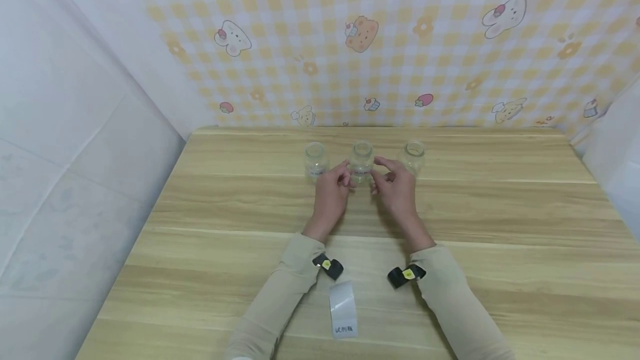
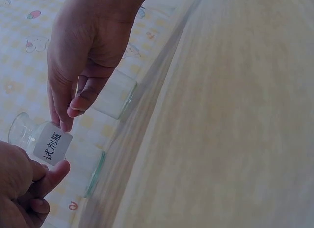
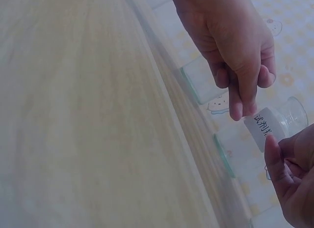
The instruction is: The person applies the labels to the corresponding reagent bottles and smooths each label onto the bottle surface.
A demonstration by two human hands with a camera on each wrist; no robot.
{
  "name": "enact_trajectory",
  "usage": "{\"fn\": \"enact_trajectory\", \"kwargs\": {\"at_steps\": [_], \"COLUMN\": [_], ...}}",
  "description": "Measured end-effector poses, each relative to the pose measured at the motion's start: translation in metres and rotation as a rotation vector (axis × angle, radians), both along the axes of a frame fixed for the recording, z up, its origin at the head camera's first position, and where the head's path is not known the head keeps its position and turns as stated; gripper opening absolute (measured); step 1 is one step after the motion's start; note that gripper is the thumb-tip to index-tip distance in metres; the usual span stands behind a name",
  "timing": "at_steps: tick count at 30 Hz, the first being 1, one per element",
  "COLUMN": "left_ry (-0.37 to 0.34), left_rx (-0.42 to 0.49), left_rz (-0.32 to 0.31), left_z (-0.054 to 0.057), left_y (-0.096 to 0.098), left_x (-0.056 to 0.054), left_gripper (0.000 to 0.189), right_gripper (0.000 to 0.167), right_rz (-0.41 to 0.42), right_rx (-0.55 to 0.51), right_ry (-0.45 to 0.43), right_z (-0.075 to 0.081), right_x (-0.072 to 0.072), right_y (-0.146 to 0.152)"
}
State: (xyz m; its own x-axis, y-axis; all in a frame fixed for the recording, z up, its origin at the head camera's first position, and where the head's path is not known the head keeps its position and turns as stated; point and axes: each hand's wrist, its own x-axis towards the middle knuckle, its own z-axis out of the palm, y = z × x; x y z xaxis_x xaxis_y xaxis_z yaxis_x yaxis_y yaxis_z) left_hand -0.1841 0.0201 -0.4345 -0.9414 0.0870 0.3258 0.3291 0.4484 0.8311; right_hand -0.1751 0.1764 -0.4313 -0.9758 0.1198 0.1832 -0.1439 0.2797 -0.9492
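A clear glass reagent bottle (image 1: 362,151) stands upright between both hands, near the back of the wooden table. Its front carries a white label (image 2: 52,144) with black Chinese characters. The left hand (image 1: 333,190) grips the bottle's left side, its thumb at one end of the label. From the right, the right hand (image 1: 398,193) holds the other side, with fingertips at the label's opposite end. To the left stands a similar glass bottle (image 1: 314,151) with dark writing low on it. A third glass bottle (image 1: 414,151) is at the right, partly hidden behind the right hand.
A pale label strip (image 1: 343,310) with Chinese characters lies between the forearms on the wooden table (image 1: 210,271). Behind the table's far edge hangs a yellow checked cloth (image 1: 310,21). White sheeting (image 1: 65,143) rises along the left side.
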Motion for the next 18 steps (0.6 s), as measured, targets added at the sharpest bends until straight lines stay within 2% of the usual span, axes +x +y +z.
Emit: {"fn": "enact_trajectory", "kwargs": {"at_steps": [10,18], "left_ry": [0.004,-0.012], "left_rx": [0.026,0.015], "left_rz": [-0.009,-0.005], "left_z": [-0.0001,0.0], "left_y": [-0.0017,-0.0008], "left_x": [-0.0007,-0.001], "left_gripper": [0.028,0.026], "right_gripper": [0.037,0.039], "right_rz": [0.015,0.017], "right_rx": [-0.012,-0.011], "right_ry": [0.024,-0.007], "right_z": [0.0017,0.0006], "right_x": [0.0008,0.0002], "right_y": [0.0001,-0.0002]}}
